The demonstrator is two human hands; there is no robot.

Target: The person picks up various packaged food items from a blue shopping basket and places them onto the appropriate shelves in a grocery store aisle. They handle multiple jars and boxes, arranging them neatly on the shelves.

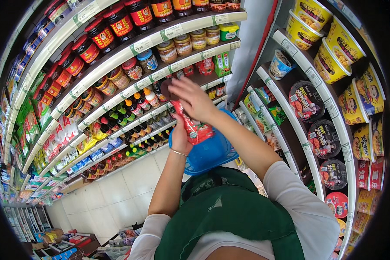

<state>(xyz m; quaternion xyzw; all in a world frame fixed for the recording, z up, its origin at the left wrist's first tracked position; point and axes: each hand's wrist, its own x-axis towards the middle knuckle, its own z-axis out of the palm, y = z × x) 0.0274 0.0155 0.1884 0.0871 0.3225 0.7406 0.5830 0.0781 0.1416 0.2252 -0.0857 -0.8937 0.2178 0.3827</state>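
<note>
My left hand grips the lower left side of a red printed pouch and wears a thin bangle at the wrist. Over the pouch's upper part lies my right hand, its fingers stretched and apart; whether it also grips the pouch is unclear. A dark reddish-brown round item shows by the right fingertips, partly hidden. Below both hands is a blue plastic basket, close against the green apron. Red pouches and green boxes stand on the shelf just beyond the hands.
Shelves with sauce jars, small spread jars and bottles curve along the left. Instant noodle tubs and bowls fill the right shelves. A red pipe runs up the corner between them. Pale floor tiles lie below.
</note>
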